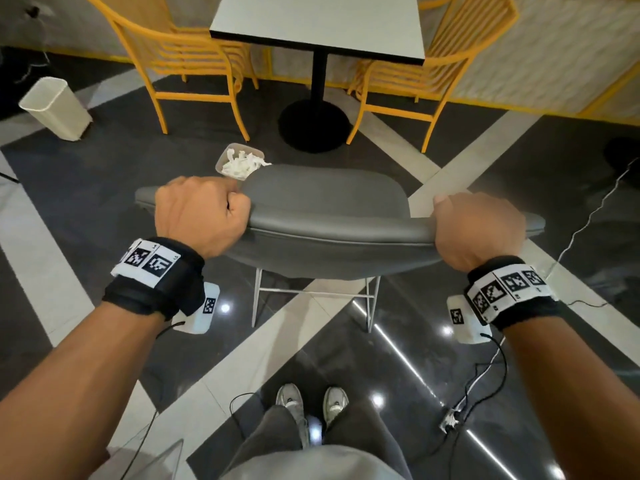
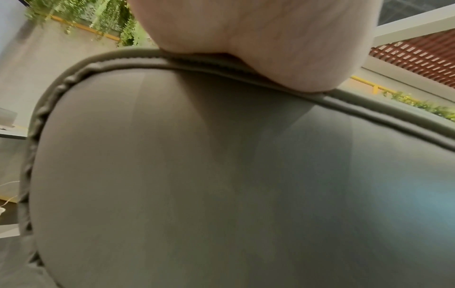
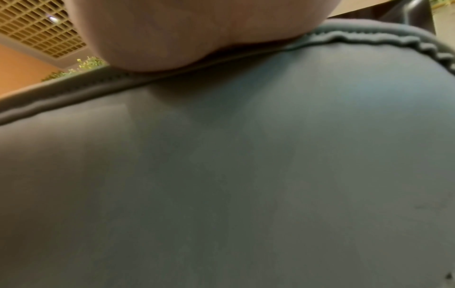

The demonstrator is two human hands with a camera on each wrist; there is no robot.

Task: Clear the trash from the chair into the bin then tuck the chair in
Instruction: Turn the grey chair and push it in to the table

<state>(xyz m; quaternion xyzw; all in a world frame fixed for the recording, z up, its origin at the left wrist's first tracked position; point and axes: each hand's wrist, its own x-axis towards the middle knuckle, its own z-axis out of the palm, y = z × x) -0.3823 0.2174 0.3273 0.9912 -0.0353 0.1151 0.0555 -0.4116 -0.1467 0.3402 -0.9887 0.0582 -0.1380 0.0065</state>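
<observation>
A grey padded chair (image 1: 329, 202) stands in front of me with its back toward me. My left hand (image 1: 201, 216) grips the top left of the backrest with curled fingers. My right hand (image 1: 478, 230) grips the top right. Both wrist views are filled by the grey backrest (image 2: 221, 175) (image 3: 221, 175), with the heel of the left hand (image 2: 258, 39) or of the right hand (image 3: 197, 29) pressed on its piped edge. A small pale bin (image 1: 221, 161) holding crumpled white paper (image 1: 240, 164) sits on the floor beyond the chair's left front. The visible part of the seat is bare.
A white table (image 1: 318, 26) on a black pedestal base (image 1: 313, 126) stands ahead, flanked by yellow chairs (image 1: 180, 60) (image 1: 433, 74). A second white bin (image 1: 55, 109) stands at the far left. Cables (image 1: 467, 393) trail over the floor near my feet (image 1: 311, 403).
</observation>
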